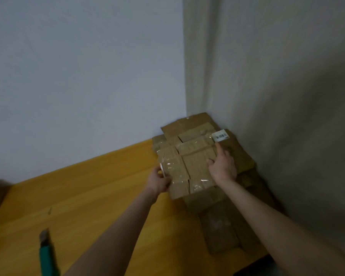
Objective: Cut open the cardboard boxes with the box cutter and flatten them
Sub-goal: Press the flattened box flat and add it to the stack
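I see the counter (88,196) running from near left toward the far right corner, where the left wall (78,76) meets the right wall (287,96). A pile (223,232) of flattened cardboard lies on the counter in that corner, along the right wall and reaching back toward me. On the pile's far part lies a flattened box (191,162), and a label (220,135) sits just beyond its far right corner. The left hand (159,181) grips the box's left edge, while the right hand (222,166) rests on its right part, one fingertip just before the label. The cutter (47,253) lies on the counter at near left, well apart from the pile.
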### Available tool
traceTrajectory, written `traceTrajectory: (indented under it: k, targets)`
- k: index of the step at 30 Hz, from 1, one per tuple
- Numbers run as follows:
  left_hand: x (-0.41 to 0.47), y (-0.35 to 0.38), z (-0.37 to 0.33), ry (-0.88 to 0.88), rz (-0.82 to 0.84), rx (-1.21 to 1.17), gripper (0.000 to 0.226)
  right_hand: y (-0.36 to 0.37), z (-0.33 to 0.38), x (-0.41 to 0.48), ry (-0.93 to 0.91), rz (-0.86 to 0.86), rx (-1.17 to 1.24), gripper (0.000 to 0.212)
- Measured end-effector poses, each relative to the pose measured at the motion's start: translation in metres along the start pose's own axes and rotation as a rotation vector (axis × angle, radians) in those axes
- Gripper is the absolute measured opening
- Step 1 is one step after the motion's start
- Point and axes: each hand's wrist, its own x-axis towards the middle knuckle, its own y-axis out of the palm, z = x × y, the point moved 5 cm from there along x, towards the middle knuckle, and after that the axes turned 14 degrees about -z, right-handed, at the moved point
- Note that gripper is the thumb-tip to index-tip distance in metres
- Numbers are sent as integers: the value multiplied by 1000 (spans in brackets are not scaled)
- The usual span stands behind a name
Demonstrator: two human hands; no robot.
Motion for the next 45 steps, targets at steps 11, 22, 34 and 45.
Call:
traceTrajectory:
  k: [11,22,34,45]
  targets:
    - [41,85,-40,97,-84,199,72,38,-9,10,-184,168,-274,86]
    - [8,-76,7,415,-360,903,70,90,94,-68,-399,239,-193,74]
    - [-23,-349,114,495,-489,1066,66,185,276,-288,-589,345,-122,65]
    - [-19,-564,202,340,-522,1018,68,258,389,-465,-647,492,-153,68]
